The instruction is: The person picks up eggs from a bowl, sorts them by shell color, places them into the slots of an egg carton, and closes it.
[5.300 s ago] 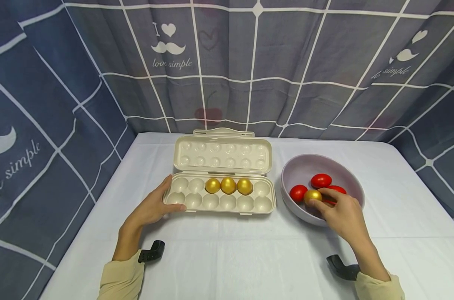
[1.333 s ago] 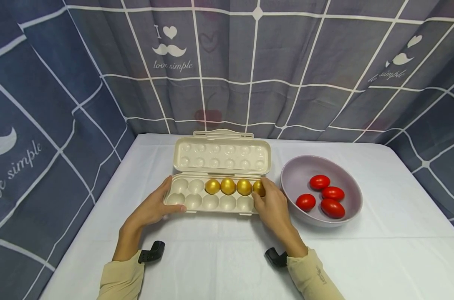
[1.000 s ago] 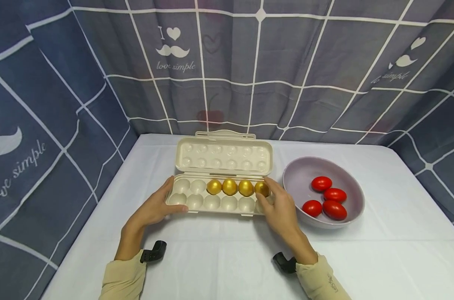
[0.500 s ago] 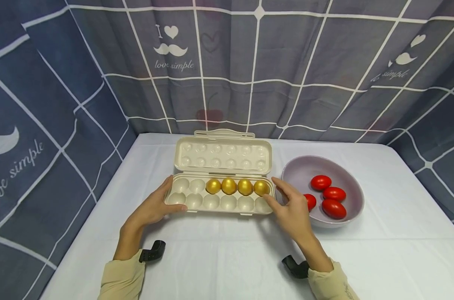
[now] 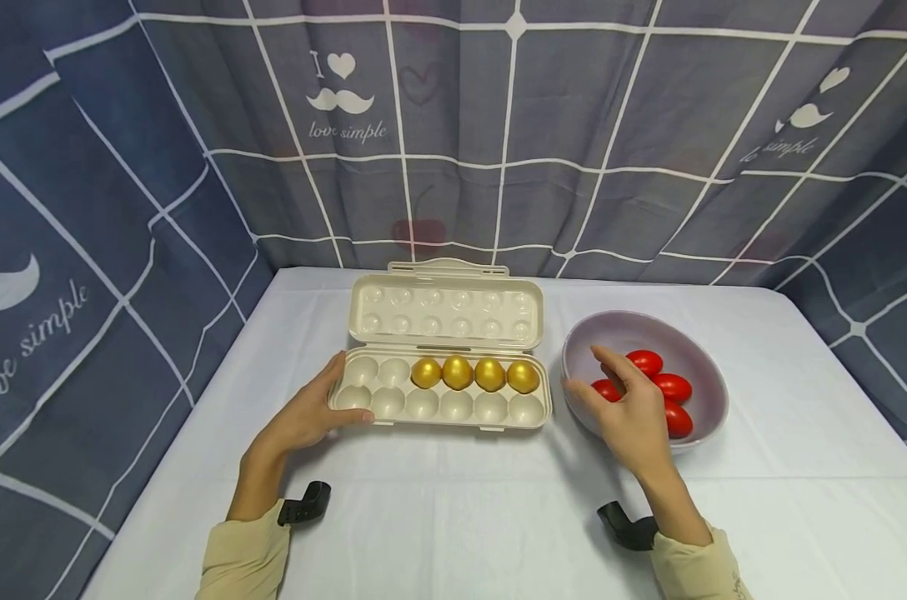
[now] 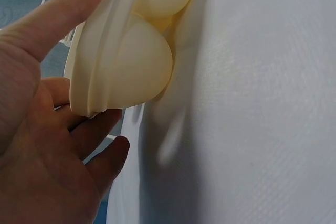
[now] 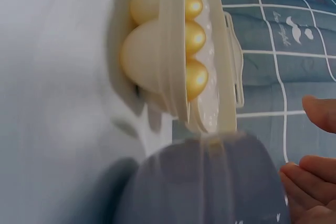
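My left hand (image 5: 307,412) grips the left end of a cream egg carton (image 5: 446,312), thumb along the front edge and fingers round the far side. Its lid stands open at the back. Several golden eggs (image 5: 489,375) fill the right part of the carton's back row; the two cups left of them and the whole front row are bare. Over the left side of a mauve bowl (image 5: 712,367) hovers my right hand (image 5: 637,421), thumb and fingers parted with nothing between them. Several red eggs (image 5: 673,388) lie in that bowl, partly hidden by this hand.
A white cloth (image 5: 453,517) covers the table. Dark checked curtains (image 5: 461,125) hang behind it and at both sides. The bowl stands close to the carton's right end. Black wrist cameras (image 5: 307,502) sit on both wrists.
My right hand pinched a golden egg in the bowl, set it in the back row's right end cup, let go and moved right, back over the bowl. The left hand stayed put.
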